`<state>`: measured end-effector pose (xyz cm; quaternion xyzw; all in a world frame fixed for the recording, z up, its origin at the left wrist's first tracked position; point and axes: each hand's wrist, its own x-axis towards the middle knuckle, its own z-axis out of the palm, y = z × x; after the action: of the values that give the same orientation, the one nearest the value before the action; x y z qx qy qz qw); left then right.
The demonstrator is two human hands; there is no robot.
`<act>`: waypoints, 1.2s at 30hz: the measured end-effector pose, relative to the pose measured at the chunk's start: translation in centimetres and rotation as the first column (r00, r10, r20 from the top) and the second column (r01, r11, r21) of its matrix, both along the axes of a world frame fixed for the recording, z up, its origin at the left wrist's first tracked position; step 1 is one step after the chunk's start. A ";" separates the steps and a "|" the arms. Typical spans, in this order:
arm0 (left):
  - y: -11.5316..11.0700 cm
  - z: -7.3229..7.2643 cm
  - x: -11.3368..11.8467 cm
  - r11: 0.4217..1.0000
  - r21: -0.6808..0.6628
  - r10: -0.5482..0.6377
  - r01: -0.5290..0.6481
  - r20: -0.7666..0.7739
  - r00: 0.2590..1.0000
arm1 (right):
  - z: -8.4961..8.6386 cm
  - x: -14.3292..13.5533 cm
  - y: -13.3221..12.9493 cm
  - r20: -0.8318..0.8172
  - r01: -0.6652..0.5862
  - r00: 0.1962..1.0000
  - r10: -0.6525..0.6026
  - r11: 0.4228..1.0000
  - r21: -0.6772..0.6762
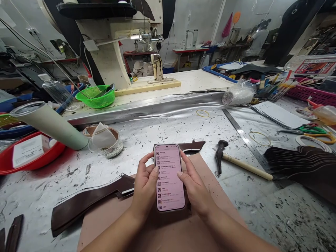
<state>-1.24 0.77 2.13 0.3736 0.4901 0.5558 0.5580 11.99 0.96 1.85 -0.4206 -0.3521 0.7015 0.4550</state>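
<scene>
A smartphone (170, 182) with a lit, pinkish list on its screen is held upright between both hands. My left hand (145, 182) grips its left edge, thumb on the screen's side. On the right edge, my right hand (194, 183) is closed around it the same way, its thumb over the glass. Below the phone lies a brown sheet (210, 210). A stack of dark brown leather pieces (89, 201) rests left of my left hand, and another dark piece (193, 146) shows behind the phone. To the right lies a hammer (244, 165) with a wooden handle.
A sewing machine (105, 52) stands at the back. Left are a tilted tumbler (52, 126), a red basin (56, 154) and a green bowl (97, 99). Right are a steel ruler (240, 131), scissors (309, 132), a notebook (280, 113) and fanned leather pieces (304, 171). A person (258, 40) sits far back.
</scene>
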 end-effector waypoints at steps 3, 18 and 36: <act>-0.1 0.0 0.0 1.000 -0.002 -0.002 0.002 0.004 1.000 | 0.0 0.0 -0.1 -0.001 0.018 1.000 -0.018 1.000 0.009; -0.2 -0.3 -0.2 1.000 -0.006 0.004 -0.004 0.042 0.999 | 0.1 -0.1 -0.2 0.022 0.078 0.997 -0.077 0.996 -0.048; -0.2 -0.2 -0.1 1.000 0.000 0.010 -0.010 0.054 0.999 | 0.5 0.2 -0.2 0.109 0.028 0.994 -0.024 0.999 -0.032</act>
<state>-1.37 0.53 1.89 0.3560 0.4769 0.5684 0.5682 12.18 0.72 2.36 -0.4701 -0.3588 0.6777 0.4370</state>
